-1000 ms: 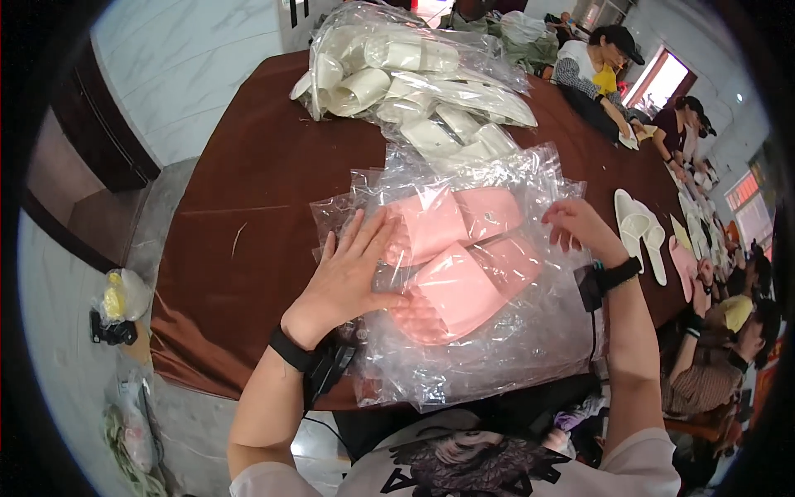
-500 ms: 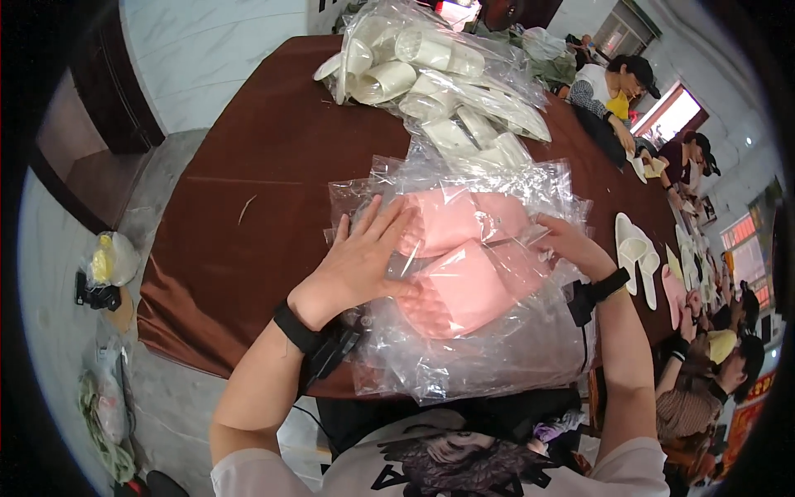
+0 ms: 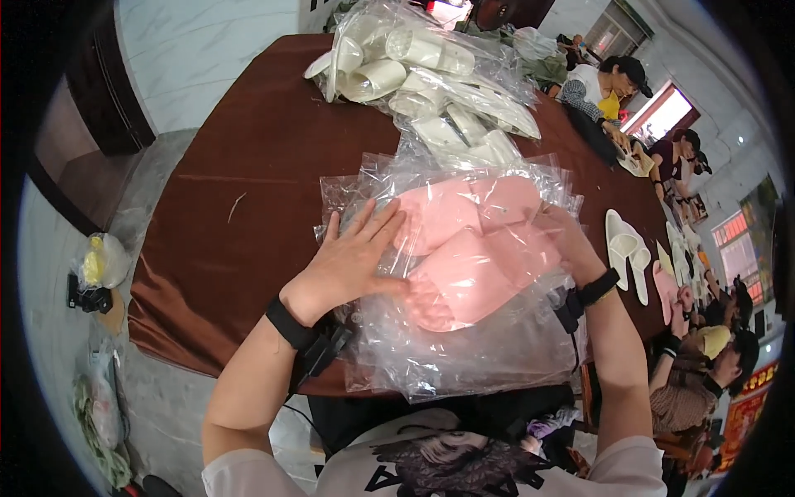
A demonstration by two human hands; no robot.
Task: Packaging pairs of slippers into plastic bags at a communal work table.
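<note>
A pair of pink slippers (image 3: 480, 282) lies side by side on clear plastic bags (image 3: 397, 364) in front of me. Their left ends are under shiny film; the right ends show more plainly. My left hand (image 3: 344, 265) rests at the left ends, fingers spread, its thumb against the nearer slipper. At the right ends, my right hand (image 3: 571, 236) curls round the slippers' edge, with its fingertips partly hidden. Both wrists wear black straps with small devices.
Beyond the slippers, a large clear bag of white slippers (image 3: 431, 91) lies on the brown cloth-covered table (image 3: 224, 248). White slipper pieces (image 3: 625, 253) lie to the right. Other people work along the right side. Bundles (image 3: 103, 261) sit on the floor at the left.
My right hand has moved from the loose film onto the right ends of the pink slippers, which now show more fully. My left hand stays nearly in place.
</note>
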